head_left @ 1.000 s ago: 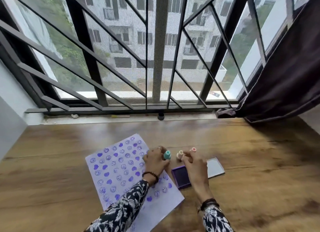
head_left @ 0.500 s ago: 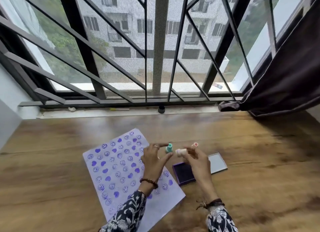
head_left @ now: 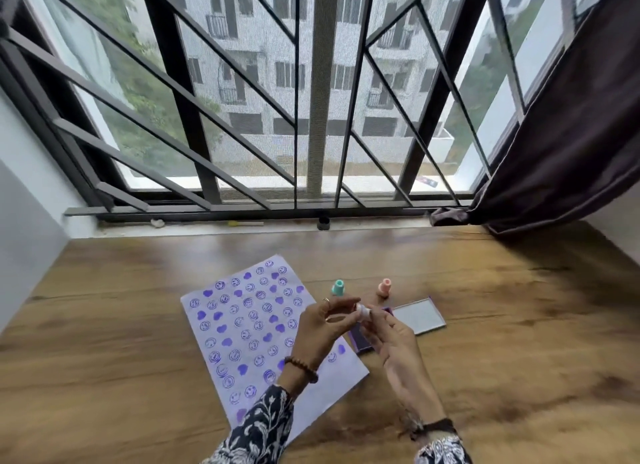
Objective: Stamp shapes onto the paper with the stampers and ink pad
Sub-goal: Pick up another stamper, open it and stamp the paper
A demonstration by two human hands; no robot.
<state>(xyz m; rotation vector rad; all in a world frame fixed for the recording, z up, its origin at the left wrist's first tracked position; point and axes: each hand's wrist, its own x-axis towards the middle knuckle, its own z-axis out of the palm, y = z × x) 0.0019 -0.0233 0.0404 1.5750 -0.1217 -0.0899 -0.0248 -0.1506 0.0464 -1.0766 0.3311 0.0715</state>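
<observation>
Both my hands meet at lower centre, left hand (head_left: 320, 328) and right hand (head_left: 391, 339) pinching one white stamper (head_left: 363, 312) between fingertips. They hide most of the purple ink pad (head_left: 362, 342); its lid (head_left: 417, 314) lies just right. Teal stamper (head_left: 338, 287) and pink stamper (head_left: 384, 287) stand behind; stamped paper (head_left: 242, 325) at left on the wooden table (head_left: 519, 325)

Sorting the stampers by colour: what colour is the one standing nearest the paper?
Teal stamper, standing upright on the table beside the paper; head view.
</observation>
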